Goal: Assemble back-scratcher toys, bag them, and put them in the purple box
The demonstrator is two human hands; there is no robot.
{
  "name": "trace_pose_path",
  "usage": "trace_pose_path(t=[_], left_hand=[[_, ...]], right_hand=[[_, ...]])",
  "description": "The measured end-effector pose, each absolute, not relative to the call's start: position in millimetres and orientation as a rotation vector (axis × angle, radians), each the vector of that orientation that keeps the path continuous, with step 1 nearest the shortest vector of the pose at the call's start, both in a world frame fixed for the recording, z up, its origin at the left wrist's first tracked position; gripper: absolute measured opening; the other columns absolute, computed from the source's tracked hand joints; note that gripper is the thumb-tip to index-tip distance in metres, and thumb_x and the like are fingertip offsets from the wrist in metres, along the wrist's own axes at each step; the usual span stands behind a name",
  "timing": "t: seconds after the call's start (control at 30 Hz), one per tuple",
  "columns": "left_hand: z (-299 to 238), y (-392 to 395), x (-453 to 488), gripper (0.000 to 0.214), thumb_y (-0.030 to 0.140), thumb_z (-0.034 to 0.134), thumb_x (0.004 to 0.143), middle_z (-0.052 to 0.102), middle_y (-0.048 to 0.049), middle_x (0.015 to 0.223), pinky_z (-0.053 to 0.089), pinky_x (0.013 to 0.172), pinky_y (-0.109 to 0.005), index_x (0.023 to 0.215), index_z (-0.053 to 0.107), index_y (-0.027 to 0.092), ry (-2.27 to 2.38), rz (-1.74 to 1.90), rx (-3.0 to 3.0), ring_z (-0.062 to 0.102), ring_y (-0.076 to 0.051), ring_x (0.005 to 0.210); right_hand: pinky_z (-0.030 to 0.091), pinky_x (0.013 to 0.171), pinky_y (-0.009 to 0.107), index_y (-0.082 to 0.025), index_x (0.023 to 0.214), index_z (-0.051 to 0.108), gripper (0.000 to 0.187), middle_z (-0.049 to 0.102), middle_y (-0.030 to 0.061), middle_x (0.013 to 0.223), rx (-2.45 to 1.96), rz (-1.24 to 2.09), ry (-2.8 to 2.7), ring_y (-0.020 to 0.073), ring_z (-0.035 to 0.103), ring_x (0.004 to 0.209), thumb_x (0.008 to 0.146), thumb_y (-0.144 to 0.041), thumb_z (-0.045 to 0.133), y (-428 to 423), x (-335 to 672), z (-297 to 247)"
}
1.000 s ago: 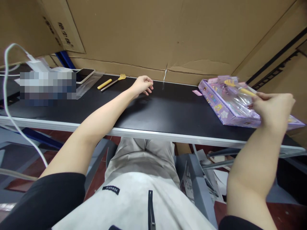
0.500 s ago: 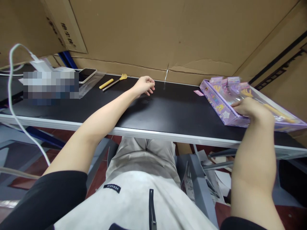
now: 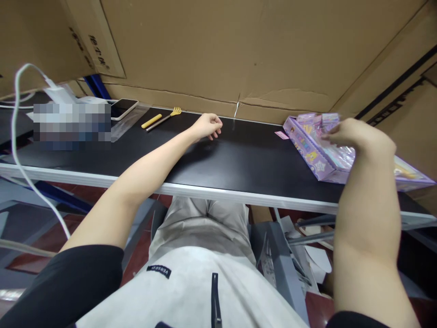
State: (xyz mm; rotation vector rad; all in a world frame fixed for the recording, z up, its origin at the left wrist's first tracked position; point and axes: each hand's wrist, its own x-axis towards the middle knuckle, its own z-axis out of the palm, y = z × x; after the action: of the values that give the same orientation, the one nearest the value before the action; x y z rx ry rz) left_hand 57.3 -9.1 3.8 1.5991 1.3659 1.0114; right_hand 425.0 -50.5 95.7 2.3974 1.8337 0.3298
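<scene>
My left hand (image 3: 206,126) rests on the black tabletop, its fingers loosely curled with nothing in them. To its left lie a small rod with a yellow claw head (image 3: 175,111), like a back scratcher, and a yellow handle-shaped stick (image 3: 151,121). Over on the right, my right hand (image 3: 362,134) is above an open purple printed box (image 3: 309,152), wrist bent and fingers pinched together. Motion blur and the clear packaging behind hide what the fingertips hold. Plastic-wrapped packets with pink-purple labels (image 3: 329,119) fill the box.
A small pink card (image 3: 282,135) lies left of the box. At the left are a phone (image 3: 124,108), a clear plastic bag (image 3: 128,123), a white charger (image 3: 61,94) and its cable (image 3: 15,123), beside a blurred-out patch. Cardboard walls (image 3: 205,50) stand behind the black table (image 3: 239,164).
My right hand has lifted from inside the box and moved slightly up. The left hand is nearly still.
</scene>
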Motion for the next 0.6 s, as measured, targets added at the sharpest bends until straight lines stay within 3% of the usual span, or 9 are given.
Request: trace_pose_path(t=[0.07, 0.13, 0.2, 0.37, 0.47, 0.6], left_hand=[[3, -8, 57, 0.018, 0.013, 0.071, 0.095, 0.068, -0.0008, 0.072, 0.054, 0.061, -0.019, 0.085, 0.058, 0.019, 1.365, 1.0, 1.623, 0.061, -0.009, 0.059], [3, -7, 55, 0.016, 0.013, 0.07, 0.096, 0.068, -0.0011, 0.072, 0.053, 0.061, -0.018, 0.086, 0.059, 0.018, 1.375, 0.99, 1.648, 0.061, -0.009, 0.06], [3, -6, 54, 0.014, 0.012, 0.067, 0.097, 0.069, -0.0016, 0.073, 0.053, 0.062, -0.018, 0.087, 0.06, 0.018, 1.396, 0.983, 1.677, 0.061, -0.009, 0.06], [2, -1, 47, 0.007, 0.015, 0.061, 0.099, 0.074, -0.0059, 0.085, 0.059, 0.076, -0.026, 0.096, 0.066, 0.018, 1.489, 0.951, 1.826, 0.069, -0.014, 0.072], [1, -1, 41, 0.014, 0.017, 0.06, 0.097, 0.078, -0.0103, 0.098, 0.059, 0.094, -0.037, 0.102, 0.073, 0.017, 1.637, 0.906, 2.091, 0.074, -0.022, 0.093], [-1, -3, 34, 0.028, 0.022, 0.058, 0.096, 0.077, -0.0147, 0.115, 0.052, 0.109, -0.045, 0.115, 0.079, 0.017, 1.825, 0.742, 2.392, 0.07, -0.032, 0.119]], right_hand=[[0.054, 0.092, 0.033, -0.01, 0.12, 0.082, 0.027, 0.08, 0.0209, 0.117, 2.55, 0.283, 1.94, 0.023, 0.075, 0.11, 0.106, -0.023, 0.065, -56, 393, 106], [0.051, 0.107, 0.037, -0.005, 0.131, 0.079, 0.037, 0.074, 0.0261, 0.133, 2.666, 0.409, 2.132, 0.0289, 0.069, 0.133, 0.109, -0.027, 0.059, -59, 354, 114], [0.048, 0.114, 0.04, -0.006, 0.132, 0.079, 0.039, 0.074, 0.0247, 0.136, 2.754, 0.51, 2.323, 0.0297, 0.067, 0.136, 0.109, -0.028, 0.057, -56, 316, 116], [0.049, 0.113, 0.046, -0.002, 0.132, 0.069, 0.037, 0.069, 0.0239, 0.139, 2.544, 0.544, 2.662, 0.0302, 0.067, 0.131, 0.114, -0.021, 0.043, -32, 248, 91], [0.05, 0.113, 0.048, -0.001, 0.137, 0.059, 0.038, 0.062, 0.0281, 0.143, 2.249, 0.464, 2.695, 0.0321, 0.064, 0.133, 0.113, -0.018, 0.035, -17, 235, 53], [0.05, 0.116, 0.051, -0.002, 0.148, 0.056, 0.046, 0.056, 0.0286, 0.154, 1.868, 0.201, 2.608, 0.0381, 0.058, 0.141, 0.105, -0.016, 0.045, -5, 237, 6]])
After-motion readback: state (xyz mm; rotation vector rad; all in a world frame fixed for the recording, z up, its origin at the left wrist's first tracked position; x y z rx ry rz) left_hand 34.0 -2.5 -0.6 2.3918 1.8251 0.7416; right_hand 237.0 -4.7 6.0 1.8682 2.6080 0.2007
